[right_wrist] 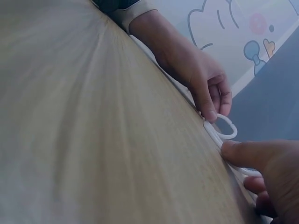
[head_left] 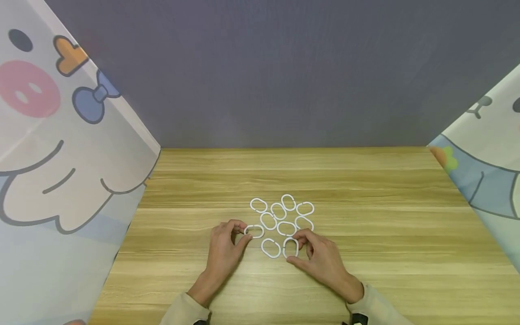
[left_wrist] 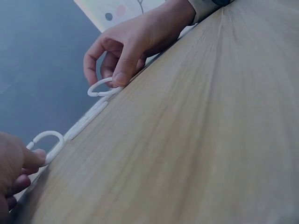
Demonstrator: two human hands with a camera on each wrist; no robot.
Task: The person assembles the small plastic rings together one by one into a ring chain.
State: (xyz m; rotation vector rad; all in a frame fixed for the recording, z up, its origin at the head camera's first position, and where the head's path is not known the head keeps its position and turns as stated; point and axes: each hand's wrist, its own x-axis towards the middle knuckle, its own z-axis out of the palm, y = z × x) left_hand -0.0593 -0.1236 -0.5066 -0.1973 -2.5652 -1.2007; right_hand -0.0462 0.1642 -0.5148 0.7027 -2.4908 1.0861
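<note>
My left hand (head_left: pixel 222 248) pinches a white oval shower curtain ring (head_left: pixel 263 231) between thumb and fingers at the left of a loose group. To the right, my right hand (head_left: pixel 322 261) grips a second such ring (head_left: pixel 284 248) by thumb and fingertips. In the left wrist view, the left hand's ring (left_wrist: pixel 60 140) is tilted up off the table. The right wrist view shows the left hand's ring (right_wrist: pixel 235 129) raised too, while fingers partly hide the right hand's ring. A loose ring (head_left: pixel 279 249) lies between the hands.
Several more white oval rings lie flat on the wood-grain table (head_left: pixel 195 180), just beyond the hands, some touching each other. A grey panel (head_left: pixel 284 72) rises behind the table. Cartoon-printed sheets (head_left: pixel 81 149) stand at the left and right sides.
</note>
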